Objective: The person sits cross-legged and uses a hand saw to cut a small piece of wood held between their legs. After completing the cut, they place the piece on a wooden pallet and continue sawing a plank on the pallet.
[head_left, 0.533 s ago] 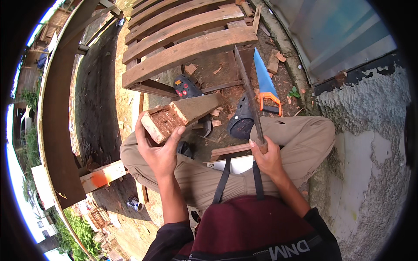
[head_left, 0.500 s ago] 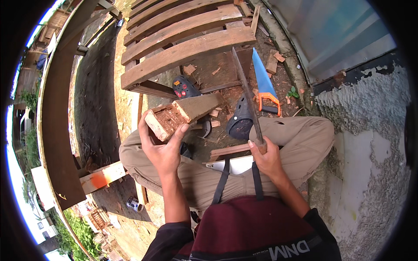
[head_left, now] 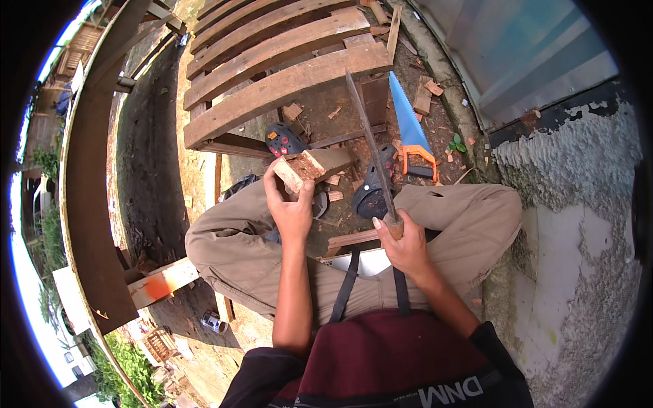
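Note:
A carved wooden block [head_left: 304, 165] is gripped by its near end in my left hand [head_left: 294, 212], thumb on one side and fingers on the other. Its upper face has a rough reddish-brown hollow cut into it, and the far part narrows. My right hand [head_left: 408, 248] is wrapped round the wooden handle of a long, narrow dark-bladed knife [head_left: 369, 136], which points up and away from me. The blade shows nearly edge-on and stands apart from the block. Beneath it are my dark clog [head_left: 372, 194] and scattered wood chips.
A slatted wooden pallet [head_left: 286, 92] stands ahead. A handsaw with blue blade and orange handle [head_left: 411, 129] lies at right, near a rough wall [head_left: 571, 183]. A second dark clog [head_left: 284, 141], a wooden frame [head_left: 95, 170] and a can [head_left: 213, 321] are leftward.
My left hand has carried the block rightward and farther from me, turning it a little. The right hand and knife have shifted slightly left.

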Available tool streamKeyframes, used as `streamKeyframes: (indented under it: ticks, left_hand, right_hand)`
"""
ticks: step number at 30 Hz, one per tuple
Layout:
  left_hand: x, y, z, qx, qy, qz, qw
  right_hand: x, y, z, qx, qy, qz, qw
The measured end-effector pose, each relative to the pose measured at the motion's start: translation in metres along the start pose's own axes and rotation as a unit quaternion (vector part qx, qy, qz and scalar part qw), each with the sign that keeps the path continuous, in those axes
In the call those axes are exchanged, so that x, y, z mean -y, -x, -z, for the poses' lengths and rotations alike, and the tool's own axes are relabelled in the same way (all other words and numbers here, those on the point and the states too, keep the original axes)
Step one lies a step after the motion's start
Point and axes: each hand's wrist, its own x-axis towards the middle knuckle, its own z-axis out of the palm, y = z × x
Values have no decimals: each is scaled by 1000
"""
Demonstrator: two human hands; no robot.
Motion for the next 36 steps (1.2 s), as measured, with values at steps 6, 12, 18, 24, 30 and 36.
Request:
streamKeyframes:
  ticks: [6, 12, 18, 24, 30, 36]
  left_hand:
    - [12, 7, 2, -36, 228, 137, 963]
    - [24, 15, 7, -17, 281, 156, 947]
    - [12, 11, 6, -49, 328, 152, 931]
    - [23, 12, 1, -61, 194, 82, 976]
    - [25, 14, 4, -84, 224, 114, 964]
    - [26, 14, -2, -85, 206, 68, 973]
  right_hand:
    - [26, -13, -40, 54, -17, 120, 991]
    - [19, -13, -54, 74, -45, 129, 988]
    - [27, -19, -44, 76, -6, 78, 994]
    - [25, -11, -43, 85, -37, 81, 992]
    - [18, -13, -45, 124, -11, 65, 990]
    - [7, -11, -43, 117, -24, 83, 989]
